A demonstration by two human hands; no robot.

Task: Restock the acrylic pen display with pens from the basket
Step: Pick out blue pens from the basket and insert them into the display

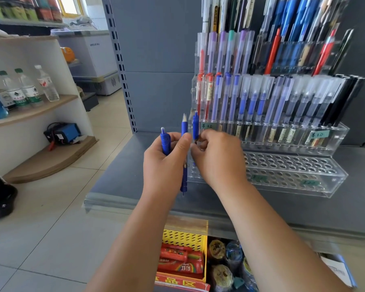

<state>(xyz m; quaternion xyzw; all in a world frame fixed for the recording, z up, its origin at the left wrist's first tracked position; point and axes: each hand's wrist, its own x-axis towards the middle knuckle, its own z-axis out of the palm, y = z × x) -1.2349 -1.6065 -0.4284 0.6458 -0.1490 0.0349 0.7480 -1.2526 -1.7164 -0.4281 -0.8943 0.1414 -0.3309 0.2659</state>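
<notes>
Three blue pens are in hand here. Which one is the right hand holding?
The rightmost blue pen, closest to the acrylic display, is pinched by the right hand. The middle pen and leftmost pen are in the left hand.

A grey metal shelf (122, 178) carries the acrylic display (287, 173), which stands on its right part, toward the back. The display's upper tiers hold upright pens (253, 102). A clear strip (105, 202) edges the shelf's front.
</notes>
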